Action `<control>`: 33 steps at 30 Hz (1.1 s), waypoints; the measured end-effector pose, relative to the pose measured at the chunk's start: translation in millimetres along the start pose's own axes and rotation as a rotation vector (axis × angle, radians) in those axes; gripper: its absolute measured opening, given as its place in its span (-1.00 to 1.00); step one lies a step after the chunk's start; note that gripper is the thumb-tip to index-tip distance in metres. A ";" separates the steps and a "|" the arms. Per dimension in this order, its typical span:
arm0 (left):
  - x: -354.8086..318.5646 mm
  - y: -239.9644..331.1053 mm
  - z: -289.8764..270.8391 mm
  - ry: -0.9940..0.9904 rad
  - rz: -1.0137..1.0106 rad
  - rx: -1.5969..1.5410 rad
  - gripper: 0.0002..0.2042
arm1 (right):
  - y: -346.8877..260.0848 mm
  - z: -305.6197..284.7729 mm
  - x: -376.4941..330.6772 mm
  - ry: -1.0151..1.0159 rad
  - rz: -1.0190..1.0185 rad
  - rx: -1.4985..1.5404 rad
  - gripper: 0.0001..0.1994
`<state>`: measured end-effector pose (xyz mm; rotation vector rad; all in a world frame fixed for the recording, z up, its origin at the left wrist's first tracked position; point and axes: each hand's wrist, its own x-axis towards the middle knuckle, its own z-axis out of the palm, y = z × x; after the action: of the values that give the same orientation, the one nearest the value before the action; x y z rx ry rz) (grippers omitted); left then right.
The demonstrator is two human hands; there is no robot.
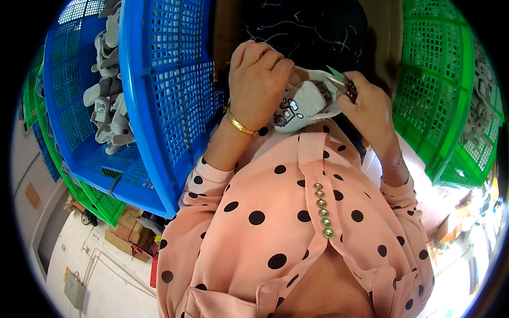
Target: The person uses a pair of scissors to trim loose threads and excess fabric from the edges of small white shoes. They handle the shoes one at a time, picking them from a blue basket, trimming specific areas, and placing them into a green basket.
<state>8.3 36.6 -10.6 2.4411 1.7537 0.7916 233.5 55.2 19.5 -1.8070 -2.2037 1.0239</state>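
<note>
Small grey shoe held at chest, both hands on it

Left hand (pixel 257 85) grips the shoe (pixel 302 106); right hand (pixel 368 106) pinches small snips (pixel 347 87) at its edge — a slip could nick fabric or fingers. Beyond, blue crate (pixel 159 106) of shoes, green crate (pixel 440 95)

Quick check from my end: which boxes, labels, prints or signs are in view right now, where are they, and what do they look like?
Printed motif: on the small grey-and-white fabric shoe piece held between the left hand and the right hand; dark brown cartoon-like figure.
Brown cardboard boxes: stacked on the floor at lower left, below the blue plastic lattice crate; plain rectangular.
No screens or signs visible.
</note>
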 end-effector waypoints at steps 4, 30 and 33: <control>-1.6 -19.2 -8.2 0.163 -0.349 -0.021 -0.95 | 1.9 -0.9 0.5 -0.029 0.041 0.024 -0.67; -26.7 44.0 5.4 -0.371 0.197 -0.182 -0.70 | 4.2 4.7 0.5 -0.005 -0.144 -0.134 -0.72; -24.4 43.5 0.1 -0.456 0.167 -0.236 -0.72 | 6.7 4.8 0.0 0.020 -0.126 -0.119 -0.75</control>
<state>40.8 -1.0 -6.3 2.3832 1.2357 0.3771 236.7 53.5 12.1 -1.6885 -2.3780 0.8638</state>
